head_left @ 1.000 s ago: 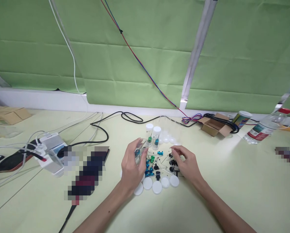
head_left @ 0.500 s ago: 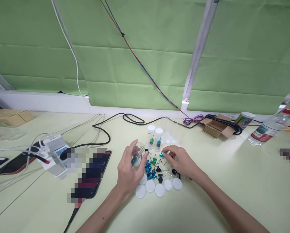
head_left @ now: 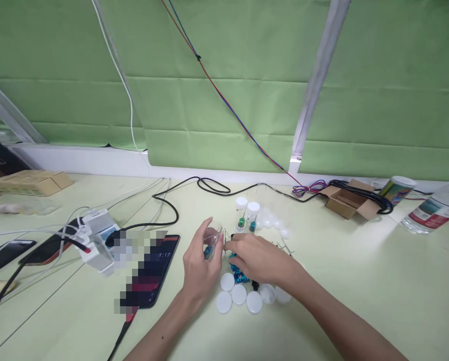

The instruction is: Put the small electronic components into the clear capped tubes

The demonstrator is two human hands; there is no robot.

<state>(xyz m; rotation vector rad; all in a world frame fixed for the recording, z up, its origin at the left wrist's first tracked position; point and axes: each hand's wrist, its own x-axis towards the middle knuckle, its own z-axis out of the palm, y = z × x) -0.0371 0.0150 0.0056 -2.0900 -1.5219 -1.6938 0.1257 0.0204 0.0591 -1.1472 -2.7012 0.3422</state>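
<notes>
Right hand (head_left: 260, 255): 1.0 s ago at black parts, 0.5 s ago at loose blue part; now shifted left, fingertips just beside left hand (head_left: 199, 273) and jar (head_left: 213, 238). Grip contents: unclear.

Green part, most black parts: now hidden under right hand. Blue parts (head_left: 240, 275): partly covered.

Rightmost lid (head_left: 283, 296): now partly behind right forearm.

View: swung left. Bottle (head_left: 431, 213): red cap now out of frame. Dark item, far left (head_left: 0, 158): more in view.
</notes>
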